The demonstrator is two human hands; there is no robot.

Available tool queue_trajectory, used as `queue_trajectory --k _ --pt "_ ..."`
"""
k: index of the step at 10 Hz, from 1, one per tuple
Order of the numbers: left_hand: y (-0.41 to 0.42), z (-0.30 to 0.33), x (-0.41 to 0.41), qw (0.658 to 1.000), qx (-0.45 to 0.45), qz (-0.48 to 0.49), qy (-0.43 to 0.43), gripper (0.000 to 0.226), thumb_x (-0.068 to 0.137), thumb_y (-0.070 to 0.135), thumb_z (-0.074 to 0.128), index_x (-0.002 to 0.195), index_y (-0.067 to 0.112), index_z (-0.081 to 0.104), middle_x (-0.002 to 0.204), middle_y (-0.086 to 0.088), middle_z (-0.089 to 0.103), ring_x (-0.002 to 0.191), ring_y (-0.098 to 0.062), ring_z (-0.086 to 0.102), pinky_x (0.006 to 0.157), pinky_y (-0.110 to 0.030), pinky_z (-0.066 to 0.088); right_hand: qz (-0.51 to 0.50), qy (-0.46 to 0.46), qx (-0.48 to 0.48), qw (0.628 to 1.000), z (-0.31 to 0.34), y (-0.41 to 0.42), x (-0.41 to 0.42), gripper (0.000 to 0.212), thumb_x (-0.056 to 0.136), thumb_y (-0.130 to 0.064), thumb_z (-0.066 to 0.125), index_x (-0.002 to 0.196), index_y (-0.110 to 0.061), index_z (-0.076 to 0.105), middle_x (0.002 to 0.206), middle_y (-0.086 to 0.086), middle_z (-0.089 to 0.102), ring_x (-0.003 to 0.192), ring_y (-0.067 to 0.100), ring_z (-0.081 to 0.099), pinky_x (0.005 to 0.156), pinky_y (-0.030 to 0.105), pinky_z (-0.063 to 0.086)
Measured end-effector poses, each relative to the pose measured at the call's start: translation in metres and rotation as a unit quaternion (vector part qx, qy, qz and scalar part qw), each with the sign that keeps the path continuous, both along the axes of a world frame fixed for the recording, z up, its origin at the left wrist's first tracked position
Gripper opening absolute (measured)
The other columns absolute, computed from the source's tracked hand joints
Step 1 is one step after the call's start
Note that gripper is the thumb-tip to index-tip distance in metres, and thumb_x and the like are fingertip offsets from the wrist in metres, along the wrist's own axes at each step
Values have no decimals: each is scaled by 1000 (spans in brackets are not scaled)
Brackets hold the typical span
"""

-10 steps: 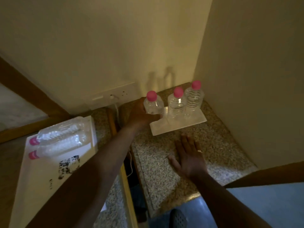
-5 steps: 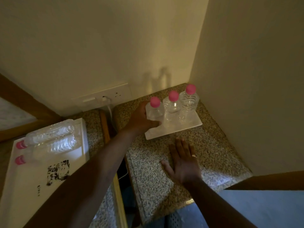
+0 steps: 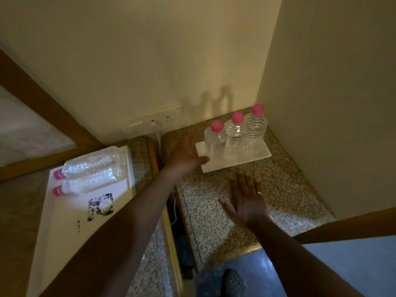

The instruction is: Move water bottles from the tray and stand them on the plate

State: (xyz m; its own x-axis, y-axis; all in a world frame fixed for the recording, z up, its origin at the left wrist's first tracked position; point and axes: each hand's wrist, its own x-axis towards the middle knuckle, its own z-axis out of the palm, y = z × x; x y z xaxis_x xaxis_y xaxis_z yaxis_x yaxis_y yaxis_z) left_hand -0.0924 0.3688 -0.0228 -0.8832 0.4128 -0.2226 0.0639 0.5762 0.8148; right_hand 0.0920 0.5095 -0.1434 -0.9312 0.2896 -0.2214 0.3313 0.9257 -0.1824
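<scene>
Left hand (image 3: 186, 154) is open and empty, fingers loose, just beside the nearest of three pink-capped bottles (image 3: 215, 140) standing on the white plate (image 3: 252, 157). Right hand (image 3: 248, 198) lies flat on the speckled surface (image 3: 289, 185). Two more bottles (image 3: 90, 174) lie sideways on the tray (image 3: 64, 215).

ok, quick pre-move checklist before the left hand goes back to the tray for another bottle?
1. Left hand free of the nearest bottle: ok, open beside it, thumb over the plate edge.
2. Three bottles upright on the plate: ok.
3. Room on the plate for more: cannot tell, only the front strip is bare.
4. Bottles left on the tray: ok, two lying down.
5. Right hand out of the way: ok, flat on the counter.
</scene>
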Motion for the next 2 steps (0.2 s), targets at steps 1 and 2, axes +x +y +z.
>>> queue_trajectory --k 1,2 --pt "-36 6 13 1000 -14 8 21 97 65 40 86 146 24 34 152 -5 40 137 -24 40 107 -41 41 5 -20 -4 1000 8 -6 -2 94 84 -81 0 154 -18 5 163 12 -11 147 28 -18 119 52 -10" --pt "-77 8 29 999 -31 18 9 94 67 50 82 145 29 33 152 -5 38 137 -26 40 104 -41 42 2 -7 -27 1000 18 -24 -2 97 82 -83 0 152 -18 16 164 13 -3 149 31 -10 119 55 -2"
